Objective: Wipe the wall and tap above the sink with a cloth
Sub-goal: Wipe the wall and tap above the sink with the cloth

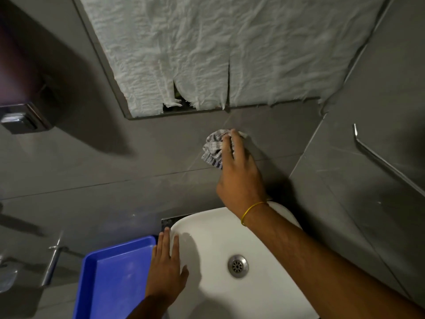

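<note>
As I read the head view, each line below takes one element in turn.

Right hand: my right hand [239, 178] reaches up over the basin, its grip closed around a crumpled grey-and-white checked cloth [213, 149], fingers [236, 143] pressing it flat to the wall.
Cloth position: on the grey tiled wall [138, 162], just below the frame of a panel covered with wrinkled white paper sheeting [207, 49], and above the sink.
Wrist: a thin yellow band [251, 211] circles my right wrist.
Left hand: my left hand [166, 270] lies open and flat, palm down, on the left rim of the white ceramic rectangular sink [207, 282]; its grip holds nothing.
Sink detail: a round metal drain [237, 265] sits in the basin floor.
Tap: I cannot make it out; my right forearm crosses the back rim.
Beside the sink: a blue plastic rectangular tray [115, 279] touches my left hand's outer edge.
Right wall: a slanting metal rail [386, 166].
Upper left: a dark wall-mounted dispenser [20, 97].
</note>
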